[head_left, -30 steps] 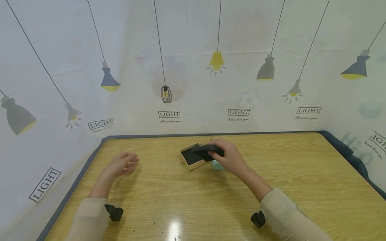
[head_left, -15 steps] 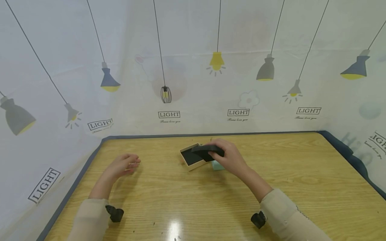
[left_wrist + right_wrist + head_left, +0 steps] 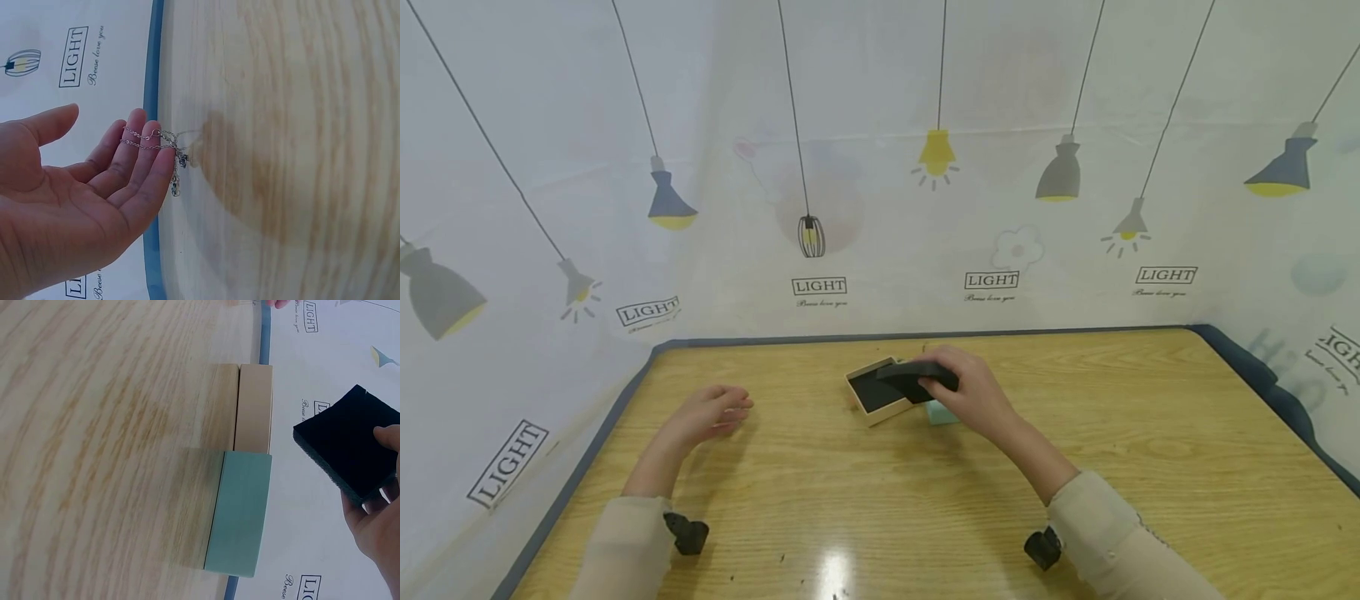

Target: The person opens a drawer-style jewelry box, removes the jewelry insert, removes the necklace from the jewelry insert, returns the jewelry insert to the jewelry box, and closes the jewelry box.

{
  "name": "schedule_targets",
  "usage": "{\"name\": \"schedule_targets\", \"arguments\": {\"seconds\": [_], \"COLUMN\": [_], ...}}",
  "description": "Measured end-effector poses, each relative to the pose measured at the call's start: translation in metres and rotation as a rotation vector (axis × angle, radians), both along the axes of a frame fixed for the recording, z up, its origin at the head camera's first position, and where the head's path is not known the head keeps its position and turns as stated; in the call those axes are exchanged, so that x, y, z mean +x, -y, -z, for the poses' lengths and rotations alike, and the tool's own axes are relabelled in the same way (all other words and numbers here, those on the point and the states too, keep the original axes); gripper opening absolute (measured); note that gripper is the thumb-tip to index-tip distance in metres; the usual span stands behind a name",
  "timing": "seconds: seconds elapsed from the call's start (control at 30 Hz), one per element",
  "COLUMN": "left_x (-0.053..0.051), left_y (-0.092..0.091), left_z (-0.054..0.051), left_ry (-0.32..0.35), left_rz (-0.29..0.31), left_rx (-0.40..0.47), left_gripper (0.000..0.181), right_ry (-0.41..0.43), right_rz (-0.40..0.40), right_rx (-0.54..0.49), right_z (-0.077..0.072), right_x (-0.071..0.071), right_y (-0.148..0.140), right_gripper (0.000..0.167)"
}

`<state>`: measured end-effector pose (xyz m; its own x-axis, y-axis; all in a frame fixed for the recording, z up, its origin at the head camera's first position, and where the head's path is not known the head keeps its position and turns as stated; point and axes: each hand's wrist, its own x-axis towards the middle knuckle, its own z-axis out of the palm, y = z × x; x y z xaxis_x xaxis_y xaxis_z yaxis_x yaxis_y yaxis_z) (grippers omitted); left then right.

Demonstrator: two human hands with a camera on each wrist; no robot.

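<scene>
My left hand (image 3: pixel 703 415) hovers over the left of the table, palm turned up in the left wrist view. A thin silver chain (image 3: pixel 175 186) with small charms drapes across its fingers and hangs past the fingertips. The thumb stands apart from the chain. My right hand (image 3: pixel 973 396) pinches a square black foam pad (image 3: pixel 350 437) between thumb and fingers, tilted above a beige box (image 3: pixel 889 412). Black lining shows inside that box. Beside it sits a mint-green box piece (image 3: pixel 240 512), partly hidden by the right hand in the head view.
The wood-grain table (image 3: pixel 820 500) has a dark blue edge (image 3: pixel 790 339) at the back. Behind it hangs a pale curtain (image 3: pixel 880 208) printed with lamps. Black wrist cameras sit on both sleeves.
My left hand has drifted very slightly right and nearer to me. The right hand and the foam pad stay where they were.
</scene>
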<state>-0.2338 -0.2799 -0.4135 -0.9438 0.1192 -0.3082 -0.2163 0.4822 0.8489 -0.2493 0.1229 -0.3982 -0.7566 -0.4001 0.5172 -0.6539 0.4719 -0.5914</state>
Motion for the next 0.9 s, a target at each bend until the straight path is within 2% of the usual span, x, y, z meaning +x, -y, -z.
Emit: {"name": "schedule_targets", "arguments": {"seconds": [0.9], "left_x": [-0.0026], "left_y": [-0.001], "left_z": [0.0005], "left_ry": [0.008], "left_rz": [0.056], "left_rx": [-0.024], "left_gripper": [0.058], "right_ry": [0.016], "right_rz": [-0.004], "right_rx": [-0.008], "right_z": [0.0016], "right_x": [0.0003], "right_y": [-0.0005], "right_gripper": [0.023]}}
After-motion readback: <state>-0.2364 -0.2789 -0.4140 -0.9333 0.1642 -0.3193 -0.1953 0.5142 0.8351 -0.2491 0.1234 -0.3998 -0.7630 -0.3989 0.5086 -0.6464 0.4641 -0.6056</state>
